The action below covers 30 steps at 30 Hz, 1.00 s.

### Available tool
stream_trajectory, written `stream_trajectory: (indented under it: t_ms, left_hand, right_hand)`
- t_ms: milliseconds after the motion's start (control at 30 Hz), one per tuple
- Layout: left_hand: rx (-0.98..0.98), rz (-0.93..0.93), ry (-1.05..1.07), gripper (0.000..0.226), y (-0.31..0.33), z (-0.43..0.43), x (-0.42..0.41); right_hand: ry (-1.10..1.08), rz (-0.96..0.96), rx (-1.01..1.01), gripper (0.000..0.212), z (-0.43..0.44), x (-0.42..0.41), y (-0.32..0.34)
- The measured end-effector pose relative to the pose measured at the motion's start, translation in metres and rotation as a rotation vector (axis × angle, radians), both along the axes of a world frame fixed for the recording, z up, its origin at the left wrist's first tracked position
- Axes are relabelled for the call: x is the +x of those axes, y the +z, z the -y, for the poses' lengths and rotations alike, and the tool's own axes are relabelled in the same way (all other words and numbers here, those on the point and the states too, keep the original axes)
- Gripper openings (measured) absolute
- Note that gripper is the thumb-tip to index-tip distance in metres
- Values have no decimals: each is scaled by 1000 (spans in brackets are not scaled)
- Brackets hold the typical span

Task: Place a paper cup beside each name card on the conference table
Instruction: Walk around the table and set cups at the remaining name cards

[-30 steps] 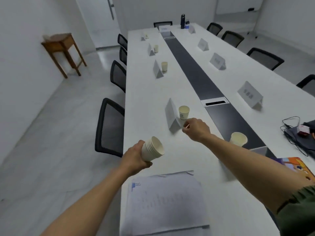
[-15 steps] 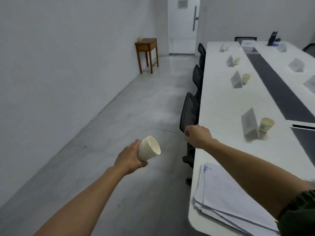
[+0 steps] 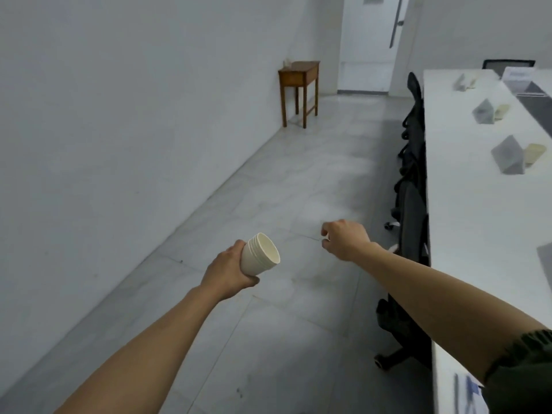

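Grey floor (image 3: pixel 268 174) lies under both hands, beside the white surface (image 3: pixel 466 210). Left hand (image 3: pixel 230 271) grips a tilted cup stack (image 3: pixel 260 255), mouths facing right; right hand (image 3: pixel 346 239) hangs nearby, curled into an empty fist.

Conf table (image 3: pixel 466 204) at rt, chairs (image 3: pixel 413 222) along its left edge, side table (image 3: pixel 299 73) far back by wall (image 3: pixel 119 115)

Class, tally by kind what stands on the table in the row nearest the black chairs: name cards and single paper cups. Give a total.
Name cards: 3
Paper cups: 3
Total: 6
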<state>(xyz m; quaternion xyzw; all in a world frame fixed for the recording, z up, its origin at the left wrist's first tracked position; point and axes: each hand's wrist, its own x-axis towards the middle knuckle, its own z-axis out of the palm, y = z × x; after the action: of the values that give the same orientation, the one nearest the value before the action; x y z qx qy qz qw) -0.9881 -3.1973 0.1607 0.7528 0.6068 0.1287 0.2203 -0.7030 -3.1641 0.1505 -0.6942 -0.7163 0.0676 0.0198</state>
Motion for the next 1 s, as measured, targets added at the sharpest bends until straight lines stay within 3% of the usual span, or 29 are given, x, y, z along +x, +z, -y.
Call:
stream_trajectory:
  t_ms: [433, 1000]
  left_hand:
    - [4, 16, -109, 61, 23, -263, 32]
    - [33, 10, -402, 65, 30, -721, 180]
  right_hand:
    - [-117, 24, 13, 33, -231, 39, 28]
    - [-403, 36, 14, 27, -601, 173, 36]
